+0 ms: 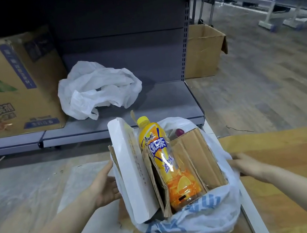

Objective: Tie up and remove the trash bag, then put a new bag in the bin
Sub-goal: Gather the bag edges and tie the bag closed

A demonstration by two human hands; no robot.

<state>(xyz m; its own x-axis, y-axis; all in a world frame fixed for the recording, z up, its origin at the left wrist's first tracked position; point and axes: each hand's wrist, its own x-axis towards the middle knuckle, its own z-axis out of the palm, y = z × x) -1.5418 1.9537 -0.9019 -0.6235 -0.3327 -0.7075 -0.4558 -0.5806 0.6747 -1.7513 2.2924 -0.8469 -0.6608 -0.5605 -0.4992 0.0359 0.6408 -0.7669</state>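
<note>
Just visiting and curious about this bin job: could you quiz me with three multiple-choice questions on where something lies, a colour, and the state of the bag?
1. Where is the loose white plastic bag?
A on the shelf
B in the bin
C in a hand

2. What colour is the bottle cap?
A red
B yellow
C green

3. The full trash bag is:
A knotted
B open at the top
C lifted out

Answers: 1 A, it lies beside the printed carton; 2 B, the cap is yellow; 3 B, bottle and cardboard stick out.
</note>
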